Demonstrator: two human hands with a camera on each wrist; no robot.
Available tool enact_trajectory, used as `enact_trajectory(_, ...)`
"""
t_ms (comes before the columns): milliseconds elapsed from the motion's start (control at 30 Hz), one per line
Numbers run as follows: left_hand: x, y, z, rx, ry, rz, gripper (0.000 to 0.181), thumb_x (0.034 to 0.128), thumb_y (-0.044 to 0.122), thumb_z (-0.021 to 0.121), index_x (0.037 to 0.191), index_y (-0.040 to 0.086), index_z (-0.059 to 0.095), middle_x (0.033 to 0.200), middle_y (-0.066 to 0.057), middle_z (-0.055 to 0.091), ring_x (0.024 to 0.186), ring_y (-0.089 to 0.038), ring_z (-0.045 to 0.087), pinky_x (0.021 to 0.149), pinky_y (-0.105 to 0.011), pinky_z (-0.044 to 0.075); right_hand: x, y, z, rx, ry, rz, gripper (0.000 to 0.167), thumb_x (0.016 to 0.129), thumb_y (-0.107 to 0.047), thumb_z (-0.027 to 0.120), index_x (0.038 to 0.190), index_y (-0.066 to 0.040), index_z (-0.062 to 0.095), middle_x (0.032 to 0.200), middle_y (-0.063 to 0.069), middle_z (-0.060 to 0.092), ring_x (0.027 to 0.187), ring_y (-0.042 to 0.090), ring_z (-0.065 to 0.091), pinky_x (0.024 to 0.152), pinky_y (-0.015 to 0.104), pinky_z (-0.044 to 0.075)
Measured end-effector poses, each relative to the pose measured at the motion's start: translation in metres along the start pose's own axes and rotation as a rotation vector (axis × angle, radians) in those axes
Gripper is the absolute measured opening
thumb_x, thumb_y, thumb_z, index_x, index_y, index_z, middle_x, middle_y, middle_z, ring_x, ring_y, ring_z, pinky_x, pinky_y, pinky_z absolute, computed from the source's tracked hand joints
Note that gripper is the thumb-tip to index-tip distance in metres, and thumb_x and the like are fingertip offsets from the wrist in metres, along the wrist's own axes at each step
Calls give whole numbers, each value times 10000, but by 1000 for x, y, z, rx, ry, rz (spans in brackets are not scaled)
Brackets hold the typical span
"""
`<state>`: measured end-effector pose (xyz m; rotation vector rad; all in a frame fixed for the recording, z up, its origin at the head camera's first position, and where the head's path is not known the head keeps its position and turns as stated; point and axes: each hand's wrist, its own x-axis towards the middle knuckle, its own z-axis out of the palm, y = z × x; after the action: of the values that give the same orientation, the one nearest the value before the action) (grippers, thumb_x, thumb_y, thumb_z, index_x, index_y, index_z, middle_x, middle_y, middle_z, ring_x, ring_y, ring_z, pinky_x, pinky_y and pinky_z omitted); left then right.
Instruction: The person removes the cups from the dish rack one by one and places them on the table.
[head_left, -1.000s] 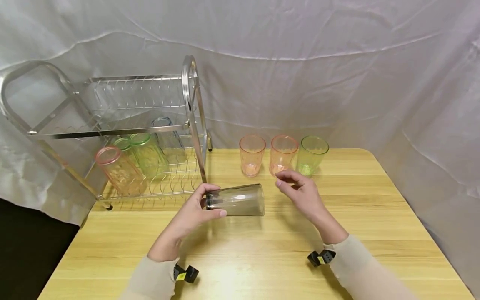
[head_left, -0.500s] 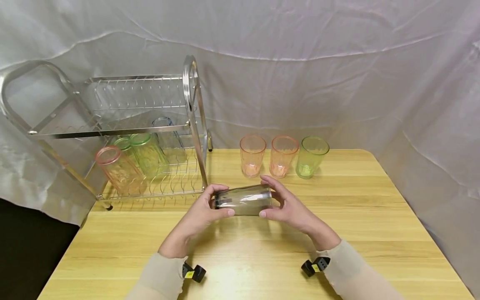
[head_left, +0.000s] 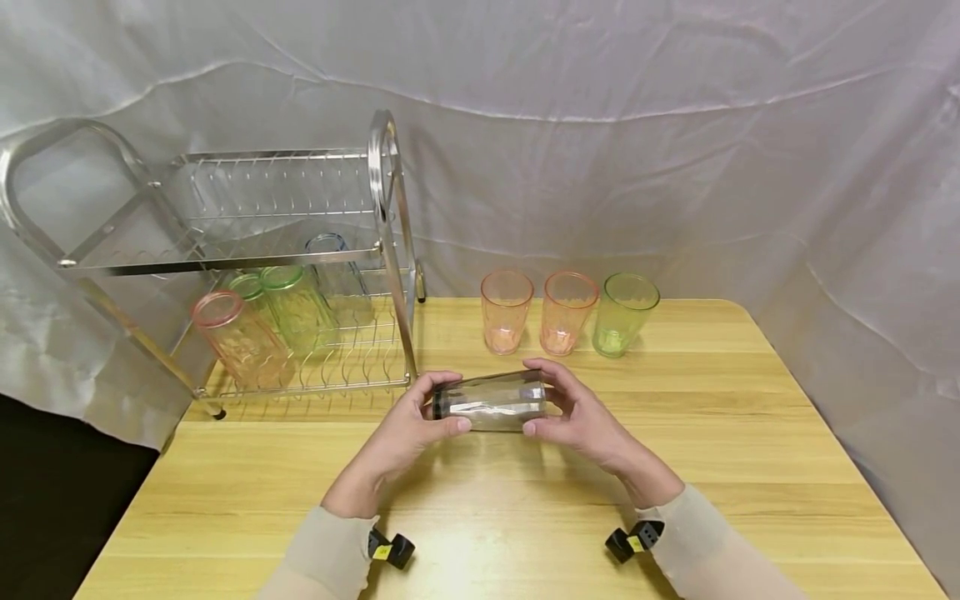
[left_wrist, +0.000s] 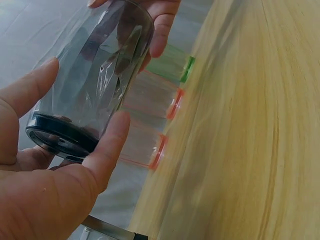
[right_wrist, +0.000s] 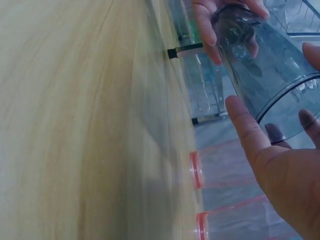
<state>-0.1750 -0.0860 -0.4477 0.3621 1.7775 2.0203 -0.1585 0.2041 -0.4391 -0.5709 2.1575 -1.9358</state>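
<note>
The right hand (head_left: 581,421) had joined the work: a second earlier it was apart from the grey glass (head_left: 491,400), whose rim end lay unheld, and now its fingers were curled around that end, thumb on the near side. The left hand (head_left: 408,433) kept its own hold, its fingers curled around the dark base end. So the glass was gripped by both hands at once — a steadier grasp than one hand gave, and, as I judged it, one that would let the glass be turned or passed across under control

The grey glass was on its side, raised above the counter (head_left: 712,442), in front of the rack (head_left: 225,264) and to its right. Its base end faced toward the rack and its rim end away. It had also shifted a little farther from the rack than a second before, while everything else stood as it was

To the right of the rack, farther back than the hands, a first pink glass (head_left: 507,312), a second pink glass (head_left: 570,314) and a green glass (head_left: 626,317) stood in a row, the green one farthest from the rack. On the rack's lower tier were a pink-rimmed glass (head_left: 240,342), two green-tinted glasses (head_left: 296,308) and a blue-rimmed glass (head_left: 341,287) — none touched by either hand
</note>
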Motion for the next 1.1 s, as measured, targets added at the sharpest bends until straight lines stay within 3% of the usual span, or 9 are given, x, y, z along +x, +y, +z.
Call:
enact_trajectory(333,2,-2,2,-4,7,2,763,890,-55,775,1549,-3,395,1466,-246,469,1175,-232,611,944,-288,595,-1,1,-1,9,37,-11,838,850,32,819,1572,-130,427,1527,197,472,1275,309,554,860,303,621)
enact_trajectory(467,2,-1,3,33,10,1,758,889,-11,797,1546,50,424,1493,-226,459,1223,-267,591,979,-317,586,-3,-1,-3,-2,42,-8,830,857,15,820,1574,-124,425,1541,198,461,1296,332,535,874,304,617)
enact_trajectory(700,-4,5,-1,282,76,5,756,902,186,844,1552,222,460,1607,-95,435,1408,-360,520,1114,-470,513,-7,-5,-15,-64,72,0,821,875,-14,815,1583,-145,419,1574,193,434,1359,435,495,897,294,605)
enact_trajectory(833,-13,14,-4,391,114,1,685,941,229,810,1535,223,470,1581,-96,470,1416,-399,520,1153,-510,482,-9,-7,-26,-117,82,4,808,891,-16,806,1586,-111,407,1562,207,445,1353,460,505,892,291,603)
enact_trajectory(967,-23,25,-10,516,209,41,518,969,173,766,1446,146,567,1502,-95,554,1412,-367,523,1143,-490,497,-11,-12,-40,-209,93,20,803,906,-65,809,1595,-142,404,1575,183,447,1366,456,517,921,284,587)
enact_trajectory(1100,-31,35,-17,660,331,86,352,984,147,729,1329,121,666,1400,-98,633,1319,-350,599,1083,-502,540,-13,-19,-56,-323,112,49,813,917,-136,821,1605,-198,394,1599,147,432,1378,432,530,972,363,581)
